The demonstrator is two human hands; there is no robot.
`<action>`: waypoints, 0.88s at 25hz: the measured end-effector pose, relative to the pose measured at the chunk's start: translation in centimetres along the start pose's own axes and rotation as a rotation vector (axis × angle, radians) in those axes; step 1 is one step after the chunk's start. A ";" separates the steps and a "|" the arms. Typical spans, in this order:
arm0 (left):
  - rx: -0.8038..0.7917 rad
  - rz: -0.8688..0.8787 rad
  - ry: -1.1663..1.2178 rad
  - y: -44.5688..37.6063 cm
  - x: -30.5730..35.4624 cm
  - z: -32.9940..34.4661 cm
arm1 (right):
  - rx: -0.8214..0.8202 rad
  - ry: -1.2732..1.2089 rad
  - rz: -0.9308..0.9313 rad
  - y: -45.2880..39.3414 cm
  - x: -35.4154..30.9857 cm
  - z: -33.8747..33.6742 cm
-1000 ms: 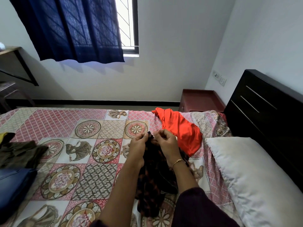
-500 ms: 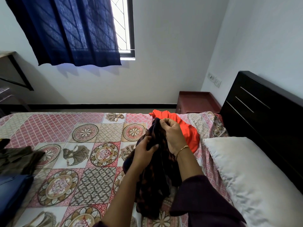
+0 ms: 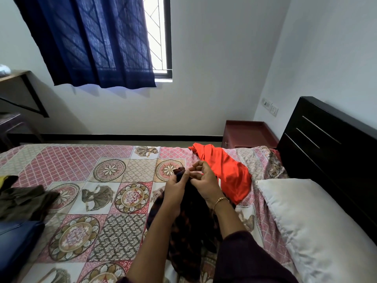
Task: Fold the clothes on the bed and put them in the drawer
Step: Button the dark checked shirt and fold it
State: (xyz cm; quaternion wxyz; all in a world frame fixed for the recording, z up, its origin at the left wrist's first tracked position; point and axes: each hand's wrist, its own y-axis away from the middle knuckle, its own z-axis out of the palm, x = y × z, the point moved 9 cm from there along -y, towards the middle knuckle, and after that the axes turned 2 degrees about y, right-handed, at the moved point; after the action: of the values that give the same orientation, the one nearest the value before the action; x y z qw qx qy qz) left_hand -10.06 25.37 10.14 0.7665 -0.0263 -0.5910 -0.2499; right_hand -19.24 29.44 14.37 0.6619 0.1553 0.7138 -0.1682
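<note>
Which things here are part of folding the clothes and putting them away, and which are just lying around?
Part of the job:
- dark patterned garment, held by left hand and right hand
- orange garment
- olive garment
- blue garment
- bed

Just there:
- white pillow
- dark headboard
- blue curtain
- red bedside cabinet

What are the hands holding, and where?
Both the left hand and right hand pinch the top edge of a dark patterned garment; the rest hangs down.
</note>
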 end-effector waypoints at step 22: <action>0.229 0.159 -0.072 -0.1 3.8 -2.3 | 0.391 0.530 -0.436 2.4 -0.8 -2.9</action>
State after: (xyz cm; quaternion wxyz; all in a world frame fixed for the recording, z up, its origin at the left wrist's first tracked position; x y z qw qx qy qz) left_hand -7.36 23.16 12.95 0.7602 0.0056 -0.6389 -0.1180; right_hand -20.66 32.89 15.26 0.3612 0.1611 0.8307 -0.3917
